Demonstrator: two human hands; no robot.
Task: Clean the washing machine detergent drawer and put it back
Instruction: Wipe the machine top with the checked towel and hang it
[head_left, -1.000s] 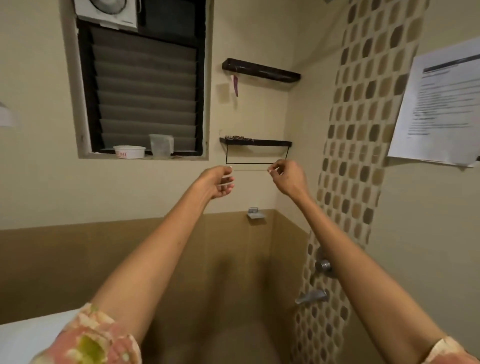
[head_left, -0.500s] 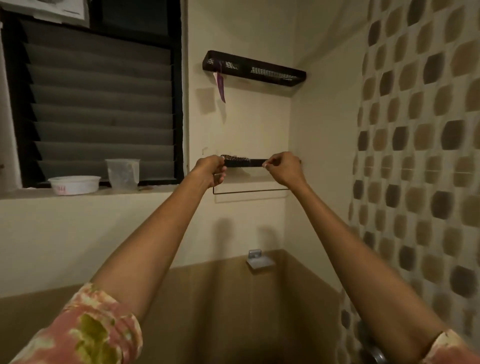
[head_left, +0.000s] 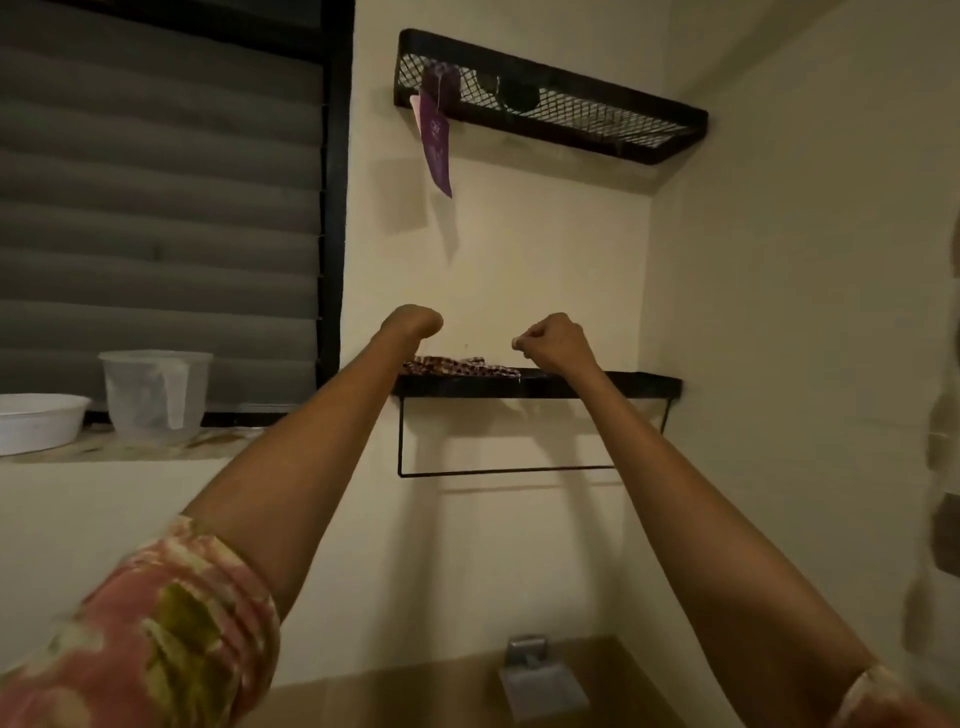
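You are reaching above the lower shelf; the detergent drawer is not showing anywhere.
Your left hand is bending away, fingers hidden, so its hold cannot be told; the patterned cloth is lying just beneath; your right hand is curling into an empty fist; both are now rising off the shelf edge, likely going for the cloth.

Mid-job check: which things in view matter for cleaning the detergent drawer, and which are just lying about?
Likely for the job: patterned cloth on the lower shelf; left hand and right hand, both curled above that shelf. Drawer not in view.
Lying about: clear tub and white bowl on the sill; upper mesh shelf; purple tag.
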